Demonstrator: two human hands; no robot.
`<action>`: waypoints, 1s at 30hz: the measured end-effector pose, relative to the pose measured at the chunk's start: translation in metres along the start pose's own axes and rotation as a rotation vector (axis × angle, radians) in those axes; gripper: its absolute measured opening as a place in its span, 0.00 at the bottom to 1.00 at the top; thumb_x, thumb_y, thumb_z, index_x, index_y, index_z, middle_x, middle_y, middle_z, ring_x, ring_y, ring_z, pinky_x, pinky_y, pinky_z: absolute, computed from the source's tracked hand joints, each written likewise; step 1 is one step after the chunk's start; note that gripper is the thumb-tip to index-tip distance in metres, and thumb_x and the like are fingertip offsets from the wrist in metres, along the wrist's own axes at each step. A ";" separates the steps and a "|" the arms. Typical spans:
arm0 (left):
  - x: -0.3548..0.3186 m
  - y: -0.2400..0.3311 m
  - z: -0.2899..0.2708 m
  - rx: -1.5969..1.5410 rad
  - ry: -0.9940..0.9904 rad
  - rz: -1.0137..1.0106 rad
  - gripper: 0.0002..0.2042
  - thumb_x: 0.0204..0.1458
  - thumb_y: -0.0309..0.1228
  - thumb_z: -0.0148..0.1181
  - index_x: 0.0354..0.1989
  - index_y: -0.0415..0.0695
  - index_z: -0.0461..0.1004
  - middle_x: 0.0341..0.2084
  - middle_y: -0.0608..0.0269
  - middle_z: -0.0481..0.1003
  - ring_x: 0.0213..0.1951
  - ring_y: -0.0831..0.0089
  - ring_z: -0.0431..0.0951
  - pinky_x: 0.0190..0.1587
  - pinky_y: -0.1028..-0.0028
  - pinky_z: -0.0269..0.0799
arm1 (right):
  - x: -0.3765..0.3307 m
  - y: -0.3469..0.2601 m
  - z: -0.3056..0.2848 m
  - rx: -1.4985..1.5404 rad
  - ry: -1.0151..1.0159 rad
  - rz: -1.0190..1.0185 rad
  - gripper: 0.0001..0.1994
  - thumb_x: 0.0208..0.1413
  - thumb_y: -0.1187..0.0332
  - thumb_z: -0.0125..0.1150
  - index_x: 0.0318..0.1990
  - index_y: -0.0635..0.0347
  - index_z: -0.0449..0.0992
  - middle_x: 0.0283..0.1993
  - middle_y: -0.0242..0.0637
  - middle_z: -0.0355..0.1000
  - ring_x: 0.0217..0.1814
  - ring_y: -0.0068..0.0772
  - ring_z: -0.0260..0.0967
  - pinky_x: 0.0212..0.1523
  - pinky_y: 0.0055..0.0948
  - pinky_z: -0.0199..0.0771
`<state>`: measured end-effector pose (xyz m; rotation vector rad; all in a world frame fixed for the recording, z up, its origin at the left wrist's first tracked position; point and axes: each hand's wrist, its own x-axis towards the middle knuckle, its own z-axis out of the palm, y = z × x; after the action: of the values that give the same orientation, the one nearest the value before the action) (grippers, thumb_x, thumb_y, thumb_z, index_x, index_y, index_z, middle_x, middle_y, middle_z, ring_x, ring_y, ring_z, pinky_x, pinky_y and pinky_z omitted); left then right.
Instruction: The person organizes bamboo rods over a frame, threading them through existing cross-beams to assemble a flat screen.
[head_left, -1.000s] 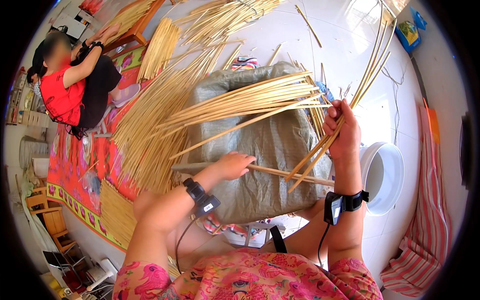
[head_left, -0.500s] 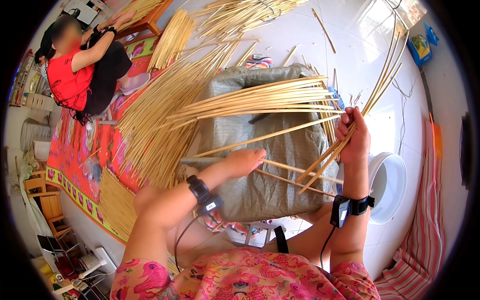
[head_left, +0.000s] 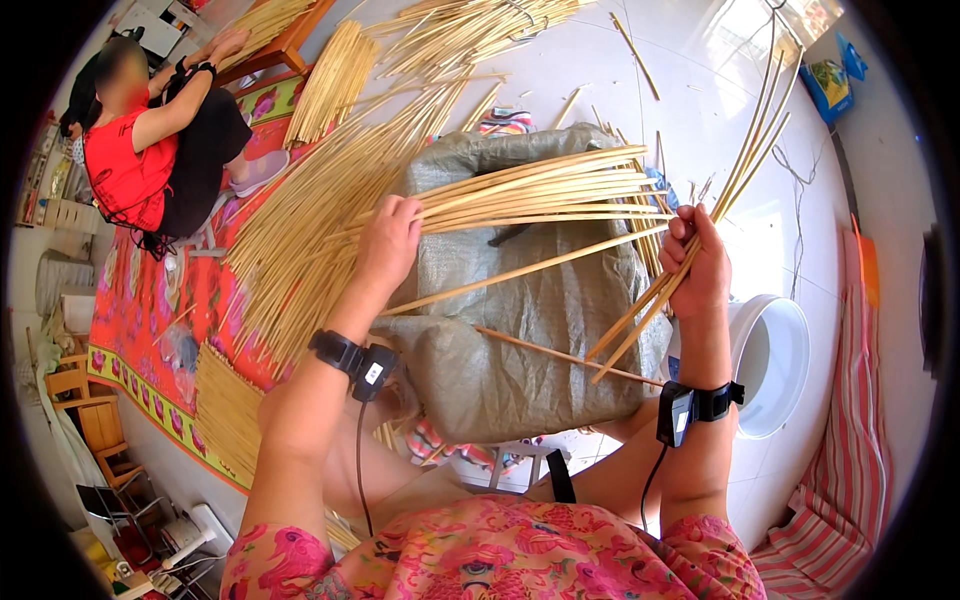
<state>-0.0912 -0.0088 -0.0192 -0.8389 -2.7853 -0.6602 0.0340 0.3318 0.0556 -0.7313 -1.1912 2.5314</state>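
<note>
My right hand (head_left: 701, 262) is closed around several thin straw-coloured sticks (head_left: 752, 165), which slant from above the sack up to the upper right. My left hand (head_left: 389, 245) has its fingers curled at the left part of a bundle of similar sticks (head_left: 540, 190) lying across a grey-green woven sack (head_left: 530, 390) in front of me. The fingers appear pinched on the sticks, though how many they grip is hidden. One longer stick (head_left: 530, 267) crosses the sack below the bundle, and a browner stick (head_left: 570, 356) lies nearer to me.
A white bucket (head_left: 785, 365) stands right of my right forearm. Many loose sticks (head_left: 310, 235) spread over the red floral mat (head_left: 130, 310) on the left. At upper left a person in red (head_left: 125, 160) sits by a wooden bench (head_left: 290, 45). A striped cloth (head_left: 835, 480) hangs at right.
My left hand has moved up and left from the front of the sack to the bundle. The light stick it held is gone from view. My right hand keeps its sticks.
</note>
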 end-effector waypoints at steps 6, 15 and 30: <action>-0.011 -0.002 0.004 0.127 -0.042 -0.001 0.19 0.43 0.24 0.60 0.46 0.44 0.67 0.44 0.55 0.66 0.47 0.54 0.66 0.50 0.61 0.63 | -0.001 0.000 0.002 -0.011 -0.012 -0.011 0.11 0.62 0.61 0.44 0.34 0.58 0.66 0.24 0.28 0.58 0.19 0.17 0.50 0.16 0.16 0.51; -0.015 0.036 0.008 -0.037 -0.250 0.107 0.17 0.44 0.30 0.62 0.42 0.40 0.67 0.38 0.57 0.65 0.43 0.61 0.70 0.43 0.64 0.67 | -0.002 0.003 0.004 -0.028 -0.005 0.005 0.11 0.62 0.62 0.44 0.34 0.59 0.66 0.24 0.27 0.58 0.19 0.17 0.50 0.16 0.16 0.52; -0.033 0.010 0.031 0.058 -0.275 -0.054 0.09 0.46 0.28 0.56 0.37 0.43 0.68 0.35 0.54 0.71 0.34 0.52 0.74 0.35 0.59 0.70 | -0.005 0.003 0.007 -0.037 -0.009 0.008 0.10 0.62 0.61 0.44 0.35 0.58 0.65 0.24 0.27 0.58 0.19 0.16 0.49 0.16 0.15 0.51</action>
<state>-0.0591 -0.0027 -0.0519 -0.9076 -3.0648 -0.5026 0.0342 0.3232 0.0587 -0.7355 -1.2440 2.5284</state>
